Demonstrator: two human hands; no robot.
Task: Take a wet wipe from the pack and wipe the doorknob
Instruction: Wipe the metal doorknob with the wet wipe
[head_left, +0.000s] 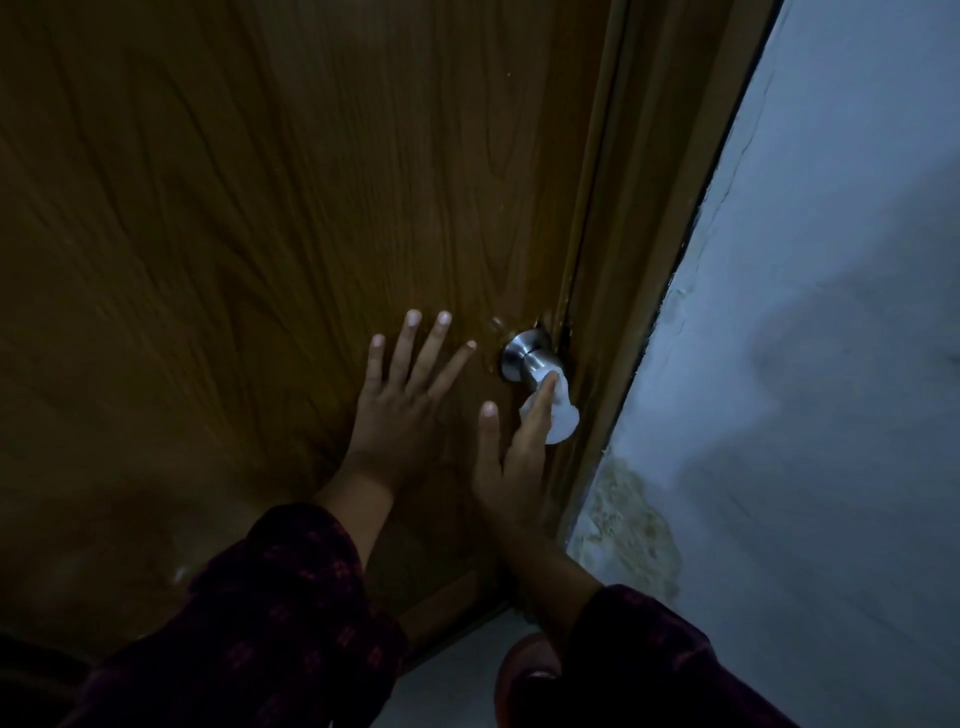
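Note:
A round silver doorknob (524, 353) sticks out of a brown wooden door (260, 234) near its right edge. My right hand (511, 457) presses a crumpled white wet wipe (563, 415) against the knob's outer end, index finger stretched over the wipe and thumb spread apart to the left. My left hand (405, 400) lies flat on the door just left of the knob, fingers spread, holding nothing. The wipe pack is not in view.
The brown door frame (613, 312) runs along the knob's right side. Beyond it is a pale blue wall (805, 364) with a flaked patch low down. A reddish slipper (524, 670) shows on the grey floor at the bottom.

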